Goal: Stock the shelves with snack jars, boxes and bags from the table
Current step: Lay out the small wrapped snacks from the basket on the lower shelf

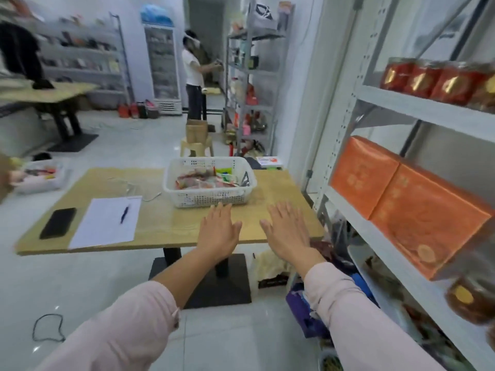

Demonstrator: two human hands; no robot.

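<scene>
The table (278, 188) is pale wood-grain on a black base (227, 287). Toward its twelve o'clock, a white perforated basket (209, 199) holds red, orange and green bags (203, 180). At nine o'clock lie a white sheet (104, 226), a dark blue pen (124, 214) and a black phone (58, 223). At three o'clock, pale grey shelves (428, 113) carry orange boxes (426, 218) with a faint gold floral print and red jars (428, 79) with gold labels. The sleeves (120, 330) are pale pink.

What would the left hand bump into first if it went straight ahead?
Probably the white basket: the left hand points straight at its near wall, fingertips just short of it, though depth is unclear.
</scene>
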